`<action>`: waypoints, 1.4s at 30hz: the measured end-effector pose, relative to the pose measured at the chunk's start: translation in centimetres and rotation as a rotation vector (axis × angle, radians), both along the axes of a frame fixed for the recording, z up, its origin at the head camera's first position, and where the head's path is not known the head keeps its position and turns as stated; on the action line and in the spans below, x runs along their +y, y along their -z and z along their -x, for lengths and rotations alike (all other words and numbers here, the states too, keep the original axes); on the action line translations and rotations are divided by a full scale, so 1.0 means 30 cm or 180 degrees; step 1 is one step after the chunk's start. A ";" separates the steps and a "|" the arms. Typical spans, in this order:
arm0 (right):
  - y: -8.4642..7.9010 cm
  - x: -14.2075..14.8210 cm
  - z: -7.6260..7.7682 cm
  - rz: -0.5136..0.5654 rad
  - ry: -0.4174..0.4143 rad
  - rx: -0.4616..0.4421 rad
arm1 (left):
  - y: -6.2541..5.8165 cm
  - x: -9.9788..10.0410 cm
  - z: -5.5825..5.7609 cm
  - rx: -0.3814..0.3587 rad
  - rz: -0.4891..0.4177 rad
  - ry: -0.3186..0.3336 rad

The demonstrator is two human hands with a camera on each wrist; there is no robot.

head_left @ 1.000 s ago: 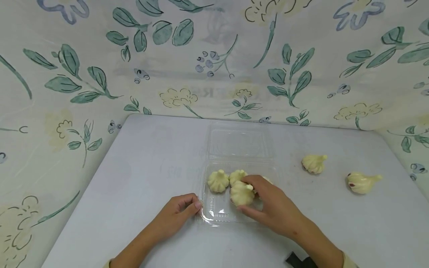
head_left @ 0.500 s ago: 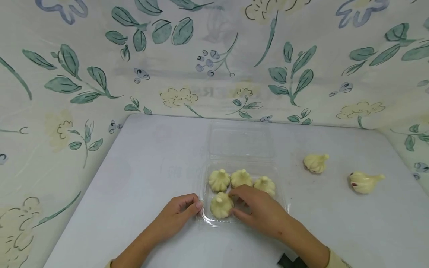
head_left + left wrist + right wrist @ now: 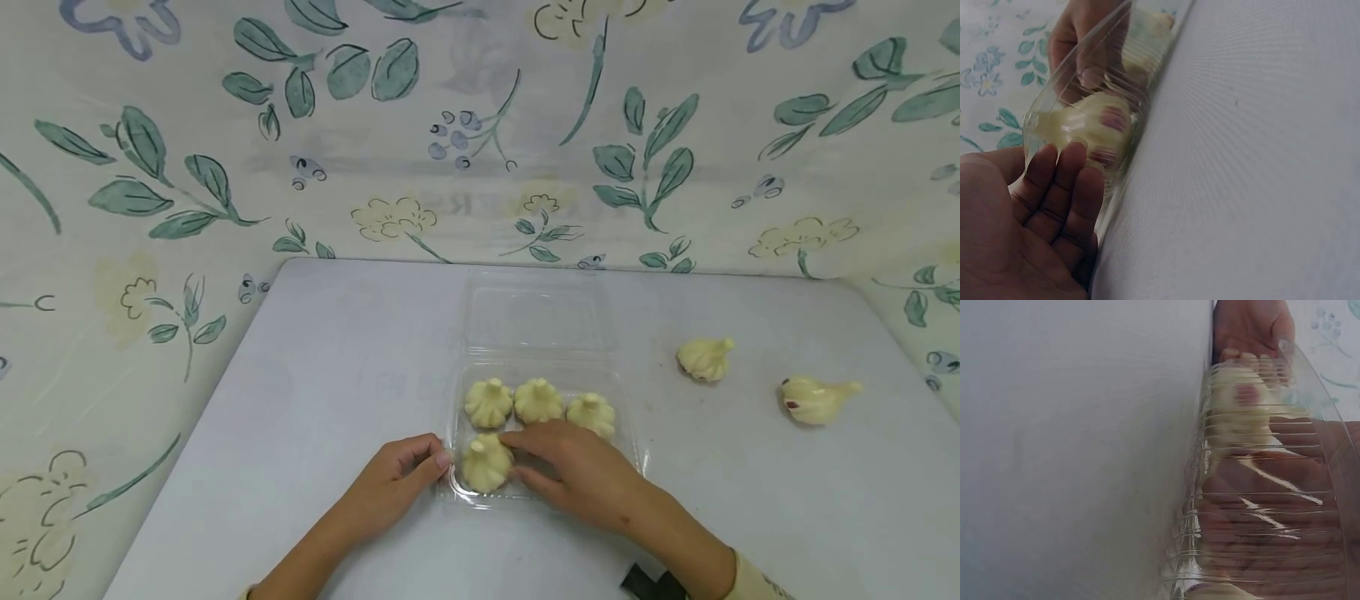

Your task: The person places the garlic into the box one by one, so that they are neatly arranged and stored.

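A garlic bulb [image 3: 487, 464] sits in the front left of a clear plastic clamshell container [image 3: 525, 495], its stem tilted left. My right hand [image 3: 588, 475] reaches into the container, fingertips and thumb touching the bulb's right side without wrapping round it. At the container's left edge, my left hand [image 3: 401, 473] holds the rim between thumb and fingers; in the left wrist view its fingertips [image 3: 1072, 156] lie against the outer wall. Behind stand a left garlic bulb [image 3: 489, 403], a middle bulb [image 3: 538, 400] and a right bulb [image 3: 591, 414], partly covered by my right hand.
The container's lid [image 3: 536, 312] lies folded back on the white table [image 3: 352, 350]. Two more garlic bulbs lie at the right, a nearer one [image 3: 817, 400] and a farther one [image 3: 705, 359]. A black object [image 3: 651, 582] is beneath my right forearm. Floral cloth [image 3: 420, 150] hangs behind.
My right hand brought the garlic bulb from the middle of the container to the front left corner, then nudged it slightly left as its grip loosened. My left hand stayed put.
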State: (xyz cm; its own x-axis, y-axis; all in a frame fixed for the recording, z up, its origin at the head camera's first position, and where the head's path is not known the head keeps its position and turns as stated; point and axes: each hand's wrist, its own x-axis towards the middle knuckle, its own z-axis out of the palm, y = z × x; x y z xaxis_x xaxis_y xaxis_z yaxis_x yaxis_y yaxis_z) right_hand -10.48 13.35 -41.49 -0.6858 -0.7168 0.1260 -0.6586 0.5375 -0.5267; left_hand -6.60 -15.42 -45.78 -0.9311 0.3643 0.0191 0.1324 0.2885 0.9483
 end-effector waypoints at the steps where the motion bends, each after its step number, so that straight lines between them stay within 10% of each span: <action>1: -0.001 -0.001 0.000 -0.0017 0.0008 0.0000 | 0.000 0.000 0.000 -0.0006 0.0001 -0.0003; 16: -0.048 0.047 0.005 -0.0184 0.0107 0.0143 | -0.002 0.001 -0.006 -0.0058 0.0041 -0.0045; 42: -0.201 0.380 0.002 0.0063 0.1204 0.0989 | -0.002 -0.005 -0.003 -0.0046 0.0015 -0.0015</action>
State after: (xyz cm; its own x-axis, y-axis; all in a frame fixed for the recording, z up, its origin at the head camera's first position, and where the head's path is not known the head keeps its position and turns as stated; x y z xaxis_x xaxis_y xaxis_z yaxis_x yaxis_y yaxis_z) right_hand -10.54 24.76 -35.45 -0.8255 -0.4201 0.3769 -0.5467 0.7612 -0.3489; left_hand -6.52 -15.56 -45.73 -0.9330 0.3598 0.0039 0.1172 0.2936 0.9487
